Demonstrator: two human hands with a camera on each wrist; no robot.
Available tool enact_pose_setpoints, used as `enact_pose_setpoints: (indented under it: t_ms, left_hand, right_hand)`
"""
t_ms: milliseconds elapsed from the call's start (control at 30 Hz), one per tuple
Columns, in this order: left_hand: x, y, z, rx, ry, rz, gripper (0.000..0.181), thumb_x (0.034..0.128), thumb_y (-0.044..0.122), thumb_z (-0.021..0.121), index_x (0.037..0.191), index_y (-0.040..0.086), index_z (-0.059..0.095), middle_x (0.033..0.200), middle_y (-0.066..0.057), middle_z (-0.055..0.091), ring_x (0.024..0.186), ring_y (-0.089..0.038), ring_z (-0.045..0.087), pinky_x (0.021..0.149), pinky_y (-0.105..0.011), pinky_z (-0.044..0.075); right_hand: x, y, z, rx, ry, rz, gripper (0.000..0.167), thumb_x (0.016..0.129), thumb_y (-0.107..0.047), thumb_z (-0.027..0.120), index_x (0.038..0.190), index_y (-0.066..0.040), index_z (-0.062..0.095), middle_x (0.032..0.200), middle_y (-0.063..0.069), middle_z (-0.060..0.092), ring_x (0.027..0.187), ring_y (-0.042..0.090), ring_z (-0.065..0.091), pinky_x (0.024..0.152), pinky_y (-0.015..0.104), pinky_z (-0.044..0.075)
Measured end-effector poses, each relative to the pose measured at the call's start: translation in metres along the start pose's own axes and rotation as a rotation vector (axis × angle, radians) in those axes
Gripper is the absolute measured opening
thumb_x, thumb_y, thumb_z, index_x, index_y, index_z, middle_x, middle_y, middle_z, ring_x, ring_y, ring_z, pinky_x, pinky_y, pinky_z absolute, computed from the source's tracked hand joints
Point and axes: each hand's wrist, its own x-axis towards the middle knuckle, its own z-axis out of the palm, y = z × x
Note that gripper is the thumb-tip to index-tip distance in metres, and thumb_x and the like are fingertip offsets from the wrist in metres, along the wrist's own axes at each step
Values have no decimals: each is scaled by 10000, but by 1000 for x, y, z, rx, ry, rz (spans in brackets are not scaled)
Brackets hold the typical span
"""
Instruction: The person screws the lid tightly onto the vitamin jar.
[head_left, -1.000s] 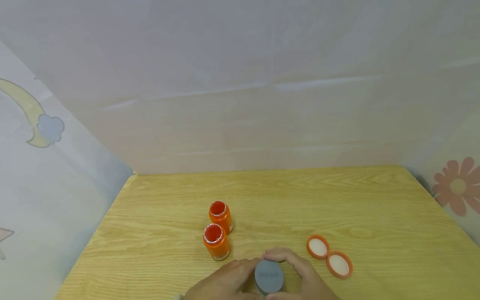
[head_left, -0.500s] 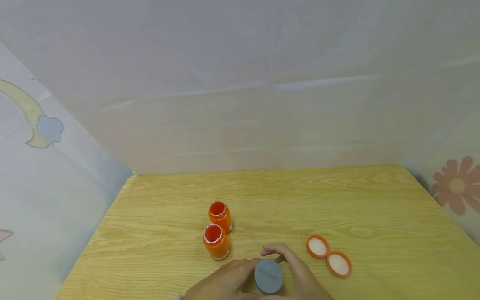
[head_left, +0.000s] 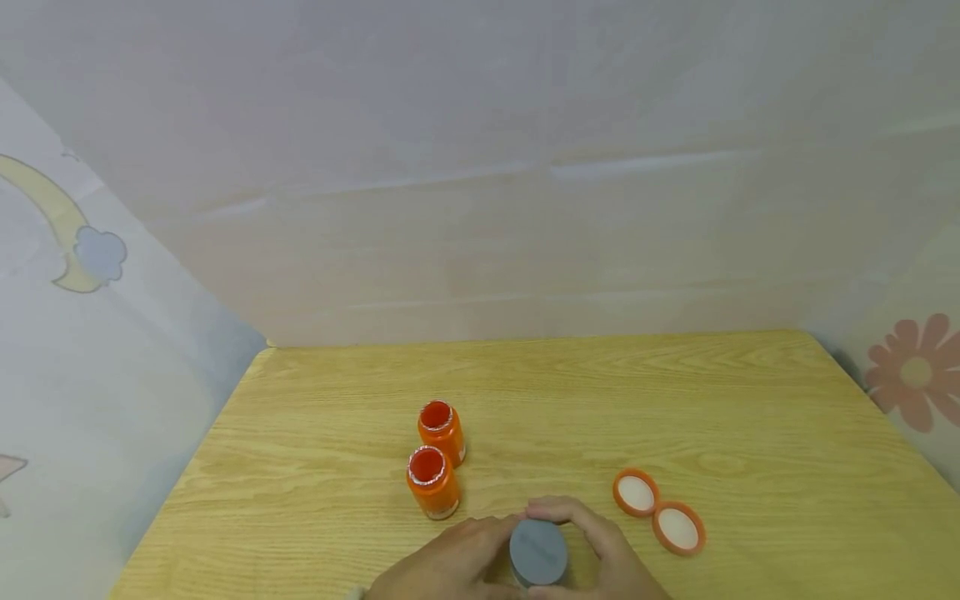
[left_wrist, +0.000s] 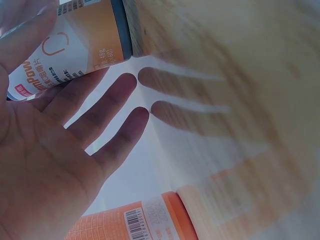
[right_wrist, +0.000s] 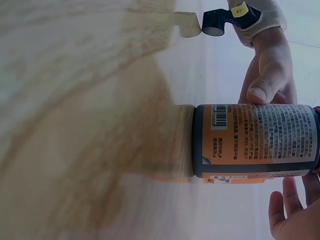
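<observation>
A bottle with a grey lid [head_left: 538,552] stands upright at the table's near edge, between both hands. My left hand [head_left: 450,562] grips its side; in the left wrist view the left hand [left_wrist: 55,135] has its thumb round the labelled bottle [left_wrist: 75,47], other fingers stretched to the tabletop. My right hand [head_left: 603,554] curves thumb and index finger round the lid's rim. Seen from the right wrist, the bottle [right_wrist: 260,135] has its dark base on the table, the left thumb [right_wrist: 262,90] against it and the right hand [right_wrist: 300,220] beside it.
Two uncapped orange bottles, one [head_left: 442,433] behind the other [head_left: 433,483], stand left of the hands. Two orange lids, one [head_left: 636,492] touching the other [head_left: 678,528], lie to the right with white insides up. A pale patterned cloth [head_left: 480,208] rises behind the wooden table [head_left: 562,400].
My right index finger, lifted off the grey lid half a second ago, is back at its rim. The faint mark on the lid has turned clockwise. My left hand has stayed in place.
</observation>
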Motion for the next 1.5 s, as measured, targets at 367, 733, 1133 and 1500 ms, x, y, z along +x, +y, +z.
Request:
enact_pose_setpoints:
  t_ms: [367, 733, 1133, 1500]
  left_hand:
    - [1, -2, 1, 33, -1, -36, 543, 906, 497, 660, 1403, 388, 470, 1260, 258, 579, 1128, 37, 528, 989, -292, 482]
    - [1, -1, 1, 68, 4, 7, 627, 913, 511, 638, 1472, 389, 381, 1317, 237, 569, 1160, 33, 526, 1006, -313, 486]
    - [1, 1, 3, 32, 28, -11, 503, 894, 615, 585, 1347, 423, 482, 1219, 284, 575, 1117, 58, 520, 988, -281, 478]
    - [0, 1, 2, 57, 21, -7, 542, 903, 557, 621, 1395, 400, 454, 1219, 267, 585, 1118, 53, 524, 976, -282, 481]
  right_hand:
    - [4, 8, 6, -57, 48, -112, 723, 681, -105, 913, 1277, -58, 507, 1183, 29, 629, 1081, 72, 580, 877, 243, 459]
    - [0, 13, -2, -51, -28, -214, 741, 726, -19, 849, 1385, 0, 512, 1381, 57, 596, 1327, 99, 507, 1098, 218, 381]
    - [0, 6, 6, -66, 95, -134, 678, 658, -55, 914, 1231, -72, 551, 1175, 85, 655, 1125, 93, 599, 993, 194, 424]
    - [0, 12, -1, -112, -4, -264, 776, 740, -96, 859, 1401, 23, 469, 1312, 105, 623, 1242, 99, 559, 1020, 206, 423]
